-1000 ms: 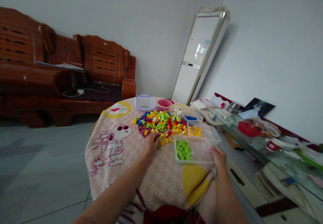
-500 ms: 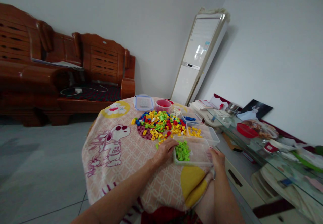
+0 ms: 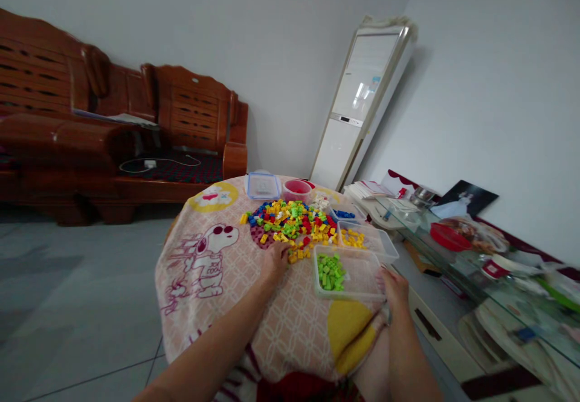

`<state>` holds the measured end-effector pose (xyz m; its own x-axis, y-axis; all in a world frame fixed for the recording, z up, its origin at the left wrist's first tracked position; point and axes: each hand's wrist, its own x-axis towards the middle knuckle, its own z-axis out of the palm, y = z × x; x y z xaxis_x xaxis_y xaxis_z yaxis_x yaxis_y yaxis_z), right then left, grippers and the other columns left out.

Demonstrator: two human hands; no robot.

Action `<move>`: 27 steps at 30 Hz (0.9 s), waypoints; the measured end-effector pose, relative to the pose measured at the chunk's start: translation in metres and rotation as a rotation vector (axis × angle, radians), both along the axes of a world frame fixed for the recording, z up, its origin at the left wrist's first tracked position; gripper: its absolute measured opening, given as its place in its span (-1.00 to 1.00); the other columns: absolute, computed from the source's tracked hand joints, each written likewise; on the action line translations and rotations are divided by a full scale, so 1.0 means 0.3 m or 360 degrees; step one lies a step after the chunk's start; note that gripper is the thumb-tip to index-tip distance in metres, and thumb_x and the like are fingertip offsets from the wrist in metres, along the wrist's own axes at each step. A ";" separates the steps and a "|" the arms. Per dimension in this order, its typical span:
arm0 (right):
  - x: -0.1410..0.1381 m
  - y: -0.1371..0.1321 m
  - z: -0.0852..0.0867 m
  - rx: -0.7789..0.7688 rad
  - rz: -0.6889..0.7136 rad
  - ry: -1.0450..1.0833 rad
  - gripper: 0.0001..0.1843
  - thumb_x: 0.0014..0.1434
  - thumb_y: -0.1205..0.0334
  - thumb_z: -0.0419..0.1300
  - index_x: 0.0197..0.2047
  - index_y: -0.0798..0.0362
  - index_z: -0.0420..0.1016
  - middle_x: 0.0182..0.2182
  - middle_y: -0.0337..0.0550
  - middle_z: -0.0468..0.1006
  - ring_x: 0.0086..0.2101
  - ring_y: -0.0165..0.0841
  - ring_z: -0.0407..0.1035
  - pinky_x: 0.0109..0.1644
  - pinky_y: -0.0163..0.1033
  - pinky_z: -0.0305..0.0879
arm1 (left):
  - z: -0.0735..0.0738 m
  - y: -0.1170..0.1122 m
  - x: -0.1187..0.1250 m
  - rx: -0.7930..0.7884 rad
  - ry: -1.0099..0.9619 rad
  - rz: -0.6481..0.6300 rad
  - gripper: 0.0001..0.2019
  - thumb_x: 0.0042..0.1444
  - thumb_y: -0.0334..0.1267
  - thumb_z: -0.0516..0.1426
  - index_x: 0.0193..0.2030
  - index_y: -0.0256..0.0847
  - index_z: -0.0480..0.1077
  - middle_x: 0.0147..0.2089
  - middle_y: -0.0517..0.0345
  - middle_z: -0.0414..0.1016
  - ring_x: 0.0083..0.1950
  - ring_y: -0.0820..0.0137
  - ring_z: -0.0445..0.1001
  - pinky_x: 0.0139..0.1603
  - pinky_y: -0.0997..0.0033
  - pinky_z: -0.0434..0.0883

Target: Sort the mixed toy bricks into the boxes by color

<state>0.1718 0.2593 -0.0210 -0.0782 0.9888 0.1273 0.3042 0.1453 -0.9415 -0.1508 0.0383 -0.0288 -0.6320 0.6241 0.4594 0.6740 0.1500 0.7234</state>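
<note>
A heap of mixed building bricks [image 3: 294, 217] in yellow, green, red and blue lies on the cloth-covered table [image 3: 267, 329]. My left hand [image 3: 275, 260] is at the near edge of this heap, its fingers bent in and touching the bricks; what they hold, if anything, is hidden. My right hand [image 3: 393, 286] grips the right end of a clear plastic box [image 3: 357, 272]. Green bricks [image 3: 330, 272] fill the left part of that box. Behind it stands a second clear box [image 3: 380, 242] with yellow bricks [image 3: 352, 239].
Farther back are blue bricks [image 3: 344, 214] in another box, white bricks [image 3: 319, 201], a red tub [image 3: 296, 189] and a blue-rimmed lid [image 3: 263, 185]. A glass-topped cabinet [image 3: 435, 257] with clutter runs along the right. A wooden sofa [image 3: 190, 118] stands at the left.
My left hand has left the green-brick box and moved left to the near edge of the heap. My right hand stays on the box. The view has shifted slightly.
</note>
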 end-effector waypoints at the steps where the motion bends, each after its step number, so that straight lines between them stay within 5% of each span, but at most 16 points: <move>1: -0.001 -0.002 0.001 0.0005 -0.0001 0.0003 -0.53 -0.17 -0.19 0.25 -0.43 0.08 0.61 -0.52 -0.04 0.65 -0.44 -0.13 0.56 -0.46 -0.20 0.45 | 0.003 -0.002 -0.001 -0.0076 0.0019 -0.0012 -0.69 0.15 -0.48 0.05 -0.15 -0.22 0.62 -0.16 0.04 0.63 -0.08 0.30 0.56 0.04 0.29 0.49; 7: -0.007 -0.009 0.006 -0.0024 -0.0009 0.0035 -0.55 -0.17 -0.17 0.26 -0.46 0.09 0.60 -0.55 -0.05 0.63 -0.49 -0.16 0.53 -0.44 -0.18 0.46 | 0.038 -0.003 0.026 -0.0424 0.0092 -0.0036 -0.60 0.21 -0.51 0.02 0.01 -0.17 0.61 -0.08 -0.02 0.59 0.02 0.25 0.53 0.10 0.30 0.45; 12: -0.006 -0.005 0.003 -0.0007 0.0011 0.0039 -0.56 -0.16 -0.16 0.26 -0.47 0.08 0.60 -0.55 -0.07 0.63 -0.49 -0.17 0.52 -0.44 -0.18 0.46 | 0.052 -0.008 0.029 -0.0406 0.0138 -0.0068 -0.61 0.16 -0.52 0.08 0.05 -0.19 0.58 0.14 -0.06 0.54 0.20 0.20 0.46 0.25 0.26 0.37; 16: -0.007 -0.001 0.002 -0.0029 0.0001 0.0055 -0.59 -0.19 -0.14 0.27 -0.48 0.07 0.60 -0.55 -0.09 0.63 -0.51 -0.18 0.51 -0.46 -0.18 0.45 | 0.052 -0.004 0.023 -0.0404 0.0110 -0.0103 -0.67 0.14 -0.49 0.11 -0.03 -0.19 0.57 0.06 -0.04 0.57 0.15 0.20 0.49 0.17 0.27 0.40; 27: -0.005 0.001 0.001 -0.0001 0.0007 -0.0004 -0.56 -0.16 -0.17 0.25 -0.45 0.07 0.60 -0.55 -0.08 0.63 -0.50 -0.19 0.51 -0.44 -0.18 0.46 | 0.032 -0.004 0.011 0.0205 -0.0048 -0.0056 -0.79 0.14 -0.27 0.17 -0.11 -0.22 0.53 -0.21 0.07 0.54 -0.26 0.37 0.49 -0.14 0.35 0.48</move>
<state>0.1703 0.2596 -0.0205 -0.0830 0.9885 0.1266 0.3060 0.1461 -0.9407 -0.1476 0.0369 -0.0192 -0.6255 0.5832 0.5183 0.6548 0.0311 0.7552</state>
